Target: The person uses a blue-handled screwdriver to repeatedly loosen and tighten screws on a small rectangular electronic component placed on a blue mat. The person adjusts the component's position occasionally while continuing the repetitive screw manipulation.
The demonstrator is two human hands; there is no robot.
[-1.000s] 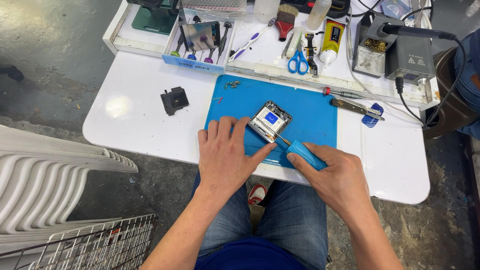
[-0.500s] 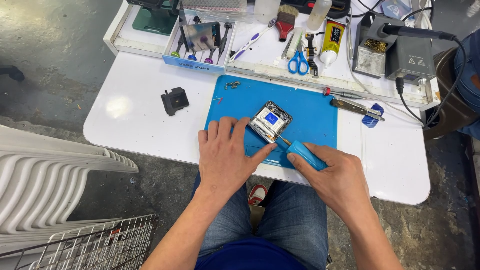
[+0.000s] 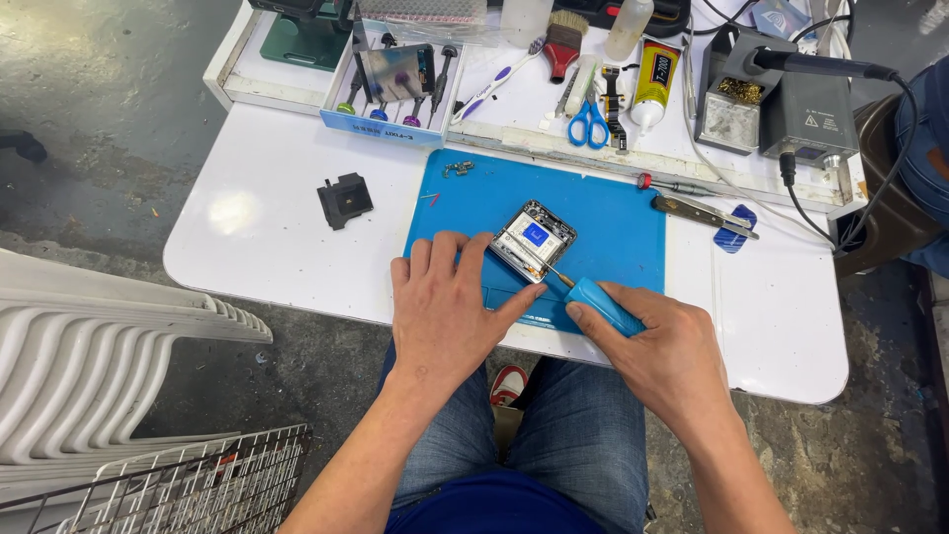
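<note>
An opened small phone (image 3: 535, 240) with its insides showing lies on a blue work mat (image 3: 613, 222) on a white table (image 3: 267, 237). My left hand (image 3: 445, 311) lies flat on the mat, its fingertips touching the phone's near left edge. In my right hand (image 3: 664, 348) is a blue-handled screwdriver (image 3: 597, 301), whose thin metal tip rests on the phone's near side. A few tiny screws (image 3: 457, 169) lie at the mat's far left corner.
A small black part (image 3: 346, 201) sits on the table left of the mat. Behind are a tool tray (image 3: 390, 74), blue scissors (image 3: 590, 124), a glue tube (image 3: 652, 84), a brush (image 3: 561, 42), a soldering station (image 3: 786, 104), tweezers (image 3: 702, 210). White stacked chairs (image 3: 89, 366) and a wire basket (image 3: 188, 485) stand at left.
</note>
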